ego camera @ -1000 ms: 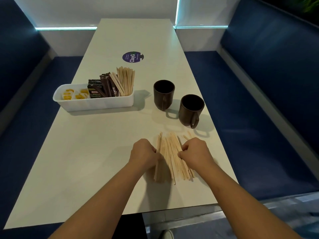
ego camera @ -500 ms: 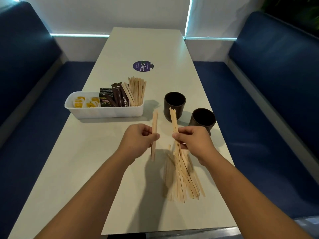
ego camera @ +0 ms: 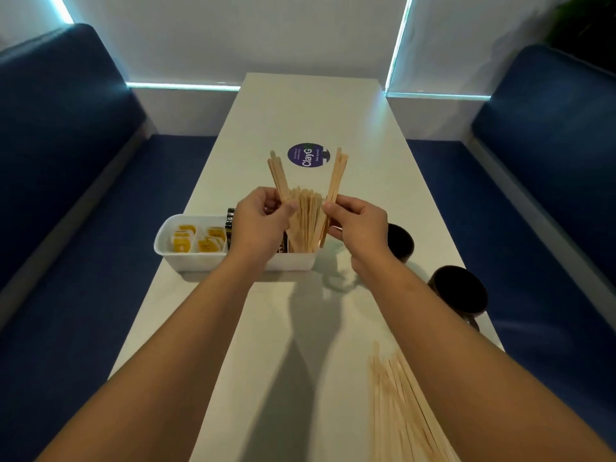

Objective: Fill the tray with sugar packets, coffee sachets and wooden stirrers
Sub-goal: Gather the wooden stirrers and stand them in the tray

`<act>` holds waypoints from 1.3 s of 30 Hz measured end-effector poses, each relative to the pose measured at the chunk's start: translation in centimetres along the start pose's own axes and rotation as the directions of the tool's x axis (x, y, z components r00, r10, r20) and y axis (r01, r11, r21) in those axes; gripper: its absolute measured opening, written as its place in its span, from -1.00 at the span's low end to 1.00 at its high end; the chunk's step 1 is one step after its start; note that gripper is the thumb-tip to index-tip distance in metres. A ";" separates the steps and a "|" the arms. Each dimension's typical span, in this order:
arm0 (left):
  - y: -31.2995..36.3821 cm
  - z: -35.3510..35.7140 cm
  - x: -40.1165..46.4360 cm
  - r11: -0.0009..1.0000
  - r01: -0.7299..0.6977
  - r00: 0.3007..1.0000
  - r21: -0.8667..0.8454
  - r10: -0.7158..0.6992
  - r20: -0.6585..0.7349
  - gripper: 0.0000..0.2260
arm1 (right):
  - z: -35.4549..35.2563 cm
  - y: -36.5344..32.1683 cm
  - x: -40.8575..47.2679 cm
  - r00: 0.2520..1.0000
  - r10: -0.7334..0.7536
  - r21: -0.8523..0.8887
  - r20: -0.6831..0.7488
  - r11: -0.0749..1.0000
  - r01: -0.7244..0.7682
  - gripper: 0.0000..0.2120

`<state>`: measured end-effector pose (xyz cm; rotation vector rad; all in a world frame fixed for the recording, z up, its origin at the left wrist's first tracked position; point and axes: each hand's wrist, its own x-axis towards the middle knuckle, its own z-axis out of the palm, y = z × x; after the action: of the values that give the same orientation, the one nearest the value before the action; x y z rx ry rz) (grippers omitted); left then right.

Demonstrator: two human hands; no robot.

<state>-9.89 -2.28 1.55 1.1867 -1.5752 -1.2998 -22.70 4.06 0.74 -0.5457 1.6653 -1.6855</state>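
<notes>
Left hand point(ego camera: 263, 219) and right hand point(ego camera: 358, 220) each pinching stirrers point(ego camera: 279, 176) upright over tray point(ego camera: 233, 261) at 12 o'clock, aiming for its stirrer slot.

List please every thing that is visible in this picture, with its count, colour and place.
tray: one, white, left part of table
sugar packets: several, yellow, tray's left compartment
coffee sachets: several, dark, mostly hidden behind left hand
stirrers in tray: many, pale wood, tray's right end
loose stirrers: many, pale wood, near right table edge
mugs: two, dark brown, right of tray
sticker: one, purple, table middle
table: one, white
benches: two, blue, either side
left hand: pinches stirrers, above tray
right hand: pinches stirrers, above tray
</notes>
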 end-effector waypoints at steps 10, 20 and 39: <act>-4.4 1.6 2.8 0.977 -0.126 0.992 0.173 0.127 0.010 -0.90 | 2.4 3.0 3.5 0.998 -0.048 -0.077 -0.037 0.996 0.045 -0.87; -5.6 2.0 2.7 0.881 -0.133 0.991 0.454 0.111 0.075 -0.91 | 1.7 4.2 2.6 0.986 -0.164 -0.446 0.000 0.883 0.147 -0.92; -4.3 2.6 2.7 0.827 -0.060 0.998 0.559 0.061 0.017 -0.87 | 1.2 3.4 2.3 0.977 -0.185 -0.679 0.103 0.705 0.204 -0.89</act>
<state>-12.31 -4.41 -3.23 1.4647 -2.0564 -0.8021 -22.70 1.80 -2.91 -1.1258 2.2737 -1.1186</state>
